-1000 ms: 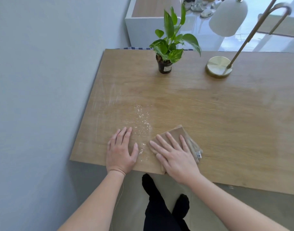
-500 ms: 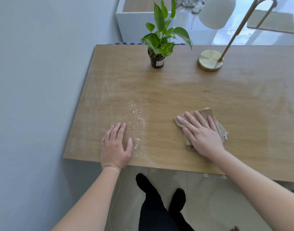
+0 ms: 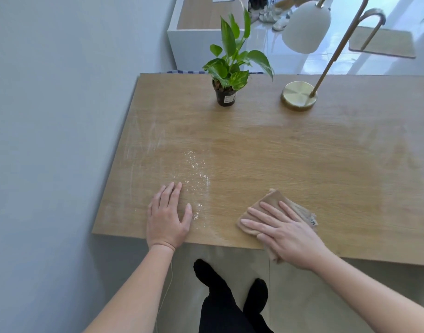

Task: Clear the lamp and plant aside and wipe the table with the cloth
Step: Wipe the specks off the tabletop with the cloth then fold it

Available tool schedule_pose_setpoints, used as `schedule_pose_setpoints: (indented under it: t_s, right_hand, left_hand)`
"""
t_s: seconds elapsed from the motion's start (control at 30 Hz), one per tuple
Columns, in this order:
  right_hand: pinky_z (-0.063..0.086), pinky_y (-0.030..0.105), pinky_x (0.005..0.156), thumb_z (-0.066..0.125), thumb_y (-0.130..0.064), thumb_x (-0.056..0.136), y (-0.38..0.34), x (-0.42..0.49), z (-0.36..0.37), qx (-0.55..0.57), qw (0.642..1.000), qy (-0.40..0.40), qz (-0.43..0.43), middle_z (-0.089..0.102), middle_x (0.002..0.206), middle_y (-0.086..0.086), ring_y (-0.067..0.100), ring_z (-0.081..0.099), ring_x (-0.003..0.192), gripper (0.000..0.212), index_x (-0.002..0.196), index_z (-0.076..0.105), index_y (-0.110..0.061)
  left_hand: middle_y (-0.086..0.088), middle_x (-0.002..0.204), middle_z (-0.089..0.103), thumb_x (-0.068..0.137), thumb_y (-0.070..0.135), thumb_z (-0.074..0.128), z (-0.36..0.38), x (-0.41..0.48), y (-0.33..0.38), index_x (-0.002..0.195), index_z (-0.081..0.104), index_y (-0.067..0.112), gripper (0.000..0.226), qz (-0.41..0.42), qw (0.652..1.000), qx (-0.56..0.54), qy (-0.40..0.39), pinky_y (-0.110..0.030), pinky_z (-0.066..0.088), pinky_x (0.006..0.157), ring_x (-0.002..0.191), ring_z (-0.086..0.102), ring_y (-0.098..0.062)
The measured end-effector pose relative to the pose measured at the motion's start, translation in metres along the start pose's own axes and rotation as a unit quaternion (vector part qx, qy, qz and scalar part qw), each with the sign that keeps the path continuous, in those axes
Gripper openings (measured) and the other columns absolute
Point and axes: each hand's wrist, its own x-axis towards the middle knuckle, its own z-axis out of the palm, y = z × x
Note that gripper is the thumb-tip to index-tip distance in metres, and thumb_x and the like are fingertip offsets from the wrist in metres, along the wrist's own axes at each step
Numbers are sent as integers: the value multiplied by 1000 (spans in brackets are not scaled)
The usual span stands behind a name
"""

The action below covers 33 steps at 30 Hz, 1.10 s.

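You are in the wiping step. Your right hand (image 3: 284, 233) lies flat with fingers spread, pressing down on the folded tan cloth (image 3: 274, 207) near the front edge of the wooden table (image 3: 302, 152); it pins the cloth under the palm and does not grip it. The cloth's long axis runs diagonally, from a corner beyond your fingertips back toward your wrist, where a fold hangs slightly over the table edge. Your left hand (image 3: 167, 217) rests open and flat on the wood, holding nothing. Between your hands, just beside your left thumb, lies a trail of white crumbs (image 3: 196, 179). The plant (image 3: 226, 75) and the lamp (image 3: 299, 94) stand upright well beyond your fingertips, at the far edge. The next move likely calls for sweeping the cloth leftward across the crumbs, keeping the palm flat.
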Motion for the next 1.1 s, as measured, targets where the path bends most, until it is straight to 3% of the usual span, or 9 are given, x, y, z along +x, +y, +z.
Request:
schedule_pose_setpoints:
  t_s: [0.17,0.33,0.47,0.63,0.8,0.93,1.1]
  right_hand:
    - [-3,44,134,7,-62,113,48,51,-38,34,990,30,133,3,175,-30,3,-5,164,49,162,3,-66]
    - [-15,50,131,5,-64,109,25,149,-52,88,947,66,302,-3,176,-25,11,-11,165,54,162,1,-64]
    - [-16,51,131,5,-66,109,-10,159,-40,87,964,60,243,-6,175,-25,13,-14,165,55,164,-1,-62]
    - [-3,45,134,10,-62,113,8,106,-28,54,989,48,128,3,174,-32,0,-8,163,51,163,0,-64]
    - [-4,42,134,8,-61,113,34,126,-50,75,968,68,228,9,173,-33,-1,-3,163,48,161,7,-67]
    - [-10,46,132,11,-61,112,35,197,-70,129,936,87,316,12,175,-29,7,-1,165,53,164,20,-58]
    - [-15,44,131,12,-61,112,10,257,-75,165,938,72,296,14,173,-31,5,-2,165,53,163,27,-58]
  left_hand:
    - [3,168,47,102,54,42,0,1,-1,163,47,25,68,2,1000,0,-7,-52,33,128,160,34,-23]
    - [6,170,43,104,53,43,2,1,-5,165,44,27,66,3,1000,-2,-13,-48,26,132,162,29,-19]
    - [6,171,42,105,53,42,1,0,-5,165,44,25,66,-6,1000,-18,-20,-46,24,133,162,28,-18]
    - [5,173,38,108,49,41,-12,8,-18,167,40,25,64,-2,996,-76,-37,-49,26,133,162,29,-18]
    - [0,174,37,107,50,36,-41,33,-81,168,38,20,68,-17,998,-39,-38,-51,28,132,163,29,-24]
    - [2,179,27,107,56,29,-44,46,-106,172,29,22,73,-48,997,-14,-58,-49,20,135,167,17,-20]
    - [5,178,27,107,55,32,-38,47,-107,172,28,26,71,-48,997,7,-58,-49,20,135,167,18,-20]
